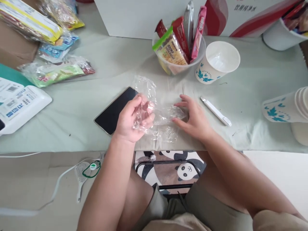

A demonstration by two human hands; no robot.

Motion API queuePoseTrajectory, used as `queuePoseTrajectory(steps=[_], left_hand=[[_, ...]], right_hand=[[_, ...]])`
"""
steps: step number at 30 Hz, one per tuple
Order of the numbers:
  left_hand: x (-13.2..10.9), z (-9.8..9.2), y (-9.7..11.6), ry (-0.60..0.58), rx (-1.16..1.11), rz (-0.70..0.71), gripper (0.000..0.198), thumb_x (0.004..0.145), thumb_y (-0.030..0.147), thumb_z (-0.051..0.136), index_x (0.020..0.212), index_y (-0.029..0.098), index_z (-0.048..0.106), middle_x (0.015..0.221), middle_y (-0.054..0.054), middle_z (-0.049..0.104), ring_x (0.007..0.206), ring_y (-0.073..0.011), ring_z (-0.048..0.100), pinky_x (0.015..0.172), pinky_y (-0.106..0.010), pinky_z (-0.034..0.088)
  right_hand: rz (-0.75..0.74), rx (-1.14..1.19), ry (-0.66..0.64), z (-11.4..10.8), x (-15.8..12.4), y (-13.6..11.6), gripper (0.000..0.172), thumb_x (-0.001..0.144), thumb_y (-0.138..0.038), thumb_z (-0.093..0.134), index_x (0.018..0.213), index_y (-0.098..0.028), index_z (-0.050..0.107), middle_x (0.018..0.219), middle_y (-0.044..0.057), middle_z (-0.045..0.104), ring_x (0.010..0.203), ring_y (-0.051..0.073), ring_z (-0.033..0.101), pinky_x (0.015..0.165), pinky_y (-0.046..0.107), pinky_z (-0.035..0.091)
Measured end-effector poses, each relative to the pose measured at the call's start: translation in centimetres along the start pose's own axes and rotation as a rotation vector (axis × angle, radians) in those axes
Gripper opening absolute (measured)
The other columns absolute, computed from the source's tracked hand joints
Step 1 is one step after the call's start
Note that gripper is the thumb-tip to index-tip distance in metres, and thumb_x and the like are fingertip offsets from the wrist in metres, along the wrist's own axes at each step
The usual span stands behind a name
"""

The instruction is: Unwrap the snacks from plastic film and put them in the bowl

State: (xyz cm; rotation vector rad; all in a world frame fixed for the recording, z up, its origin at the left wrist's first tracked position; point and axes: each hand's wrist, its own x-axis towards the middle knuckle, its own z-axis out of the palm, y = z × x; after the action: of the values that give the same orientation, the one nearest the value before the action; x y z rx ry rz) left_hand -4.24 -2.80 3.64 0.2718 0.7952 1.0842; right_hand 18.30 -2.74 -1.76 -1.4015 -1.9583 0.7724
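Crumpled clear plastic film (166, 115), perhaps a thin bag, lies over the cloth in front of me. My left hand (134, 118) has its fingers curled round one end of it, above the corner of a black phone (115, 110). At the film's other end is my right hand (193, 118), thumb and fingers apart; whether its fingertips touch the film I cannot tell. A white utility knife (216, 111) rests just right of that hand. Behind the film stand a clear plastic bowl (176, 69) of wrapped snacks and a white paper cup (208, 75) with blue leaves.
Stacked paper cups (276, 110) lie on their side at the right edge. A white container (276, 35) of packets is behind them. Snack packages (57, 72) and a white wipes pack (26, 106) occupy the left. A large white box (144, 19) stands at the back.
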Motion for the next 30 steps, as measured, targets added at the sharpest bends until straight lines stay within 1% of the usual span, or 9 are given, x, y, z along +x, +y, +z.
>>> queuePoseTrajectory(steps=[4,8,11,16,19,21,26,28,30], left_hand=[[0.3,0.1,0.1,0.014,0.092,0.039,0.032,0.099,0.037,0.055,0.073,0.022,0.044,0.059,0.004,0.060,0.027,-0.0056,0.037,0.029,-0.017,0.016],[1.1,-0.3,-0.3,0.095,0.179,0.190,0.028,0.104,0.039,0.052,0.081,0.025,0.046,0.070,0.003,0.069,0.033,-0.0071,0.046,0.029,-0.016,0.014],[1.8,-0.8,-1.2,0.158,0.375,0.304,0.025,0.100,0.037,0.063,0.081,0.024,0.055,0.065,0.003,0.068,0.034,-0.0068,0.049,0.029,-0.017,0.016],[1.8,-1.1,-2.2,0.109,0.651,0.219,0.028,0.086,0.046,0.078,0.091,0.019,0.071,0.067,-0.006,0.073,0.035,-0.0083,0.051,0.032,-0.017,0.019],[1.5,-0.9,-2.3,0.009,0.838,0.112,0.041,0.064,0.024,0.094,0.099,0.014,0.076,0.069,-0.006,0.075,0.049,-0.0103,0.058,0.041,-0.015,0.032],[1.6,-0.7,-2.4,0.019,0.897,0.125,0.029,0.063,0.016,0.091,0.088,0.013,0.077,0.065,-0.005,0.073,0.051,-0.0098,0.058,0.044,-0.015,0.036],[1.6,-0.3,-1.6,0.009,0.376,0.339,0.008,0.069,0.014,0.078,0.068,0.018,0.071,0.061,0.000,0.065,0.057,-0.0098,0.061,0.057,-0.019,0.055],[1.3,-0.4,-1.1,-0.050,0.219,0.254,0.013,0.071,0.018,0.077,0.067,0.020,0.065,0.080,-0.003,0.075,0.078,-0.0197,0.075,0.069,-0.033,0.066],[0.8,-0.6,-0.7,-0.154,0.143,0.118,0.019,0.074,0.023,0.077,0.068,0.020,0.059,0.102,-0.005,0.080,0.094,-0.0321,0.079,0.061,-0.040,0.067]], right_hand=[[0.103,0.353,-0.025,-0.6,0.7,-0.6,0.024,0.087,-0.030,0.066,0.110,-0.025,0.063,0.085,0.001,0.067,0.077,0.018,0.068,0.076,0.037,0.058],[0.203,0.589,0.245,-2.3,0.4,0.6,0.016,0.088,-0.036,0.068,0.094,-0.025,0.059,0.080,-0.002,0.057,0.057,0.010,0.058,0.058,0.028,0.054],[0.190,0.604,0.446,-4.1,0.0,2.3,0.021,0.087,-0.039,0.071,0.090,-0.027,0.055,0.077,-0.004,0.049,0.049,0.007,0.045,0.058,0.029,0.053],[0.225,0.601,0.440,-5.8,-0.6,4.2,0.025,0.090,-0.048,0.067,0.095,-0.029,0.051,0.081,-0.004,0.047,0.049,0.006,0.040,0.069,0.035,0.059],[0.272,0.640,0.450,-5.8,-0.6,4.5,0.027,0.087,-0.046,0.069,0.094,-0.028,0.050,0.082,-0.004,0.048,0.050,0.006,0.042,0.070,0.036,0.058],[0.263,0.660,0.467,-5.9,-0.6,4.8,0.024,0.086,-0.042,0.069,0.094,-0.028,0.050,0.080,-0.004,0.047,0.050,0.007,0.044,0.069,0.035,0.057],[0.250,0.600,0.309,-5.9,-0.9,5.2,0.012,0.084,-0.035,0.062,0.092,-0.028,0.055,0.072,-0.003,0.044,0.051,0.012,0.044,0.056,0.034,0.048],[0.220,0.467,0.282,-5.7,-1.1,4.8,0.012,0.082,-0.035,0.063,0.090,-0.027,0.061,0.078,0.001,0.051,0.064,0.016,0.054,0.061,0.036,0.051],[0.133,0.355,0.362,-5.5,-1.3,4.2,0.015,0.082,-0.039,0.065,0.090,-0.027,0.064,0.089,0.004,0.058,0.084,0.021,0.061,0.076,0.042,0.055]])
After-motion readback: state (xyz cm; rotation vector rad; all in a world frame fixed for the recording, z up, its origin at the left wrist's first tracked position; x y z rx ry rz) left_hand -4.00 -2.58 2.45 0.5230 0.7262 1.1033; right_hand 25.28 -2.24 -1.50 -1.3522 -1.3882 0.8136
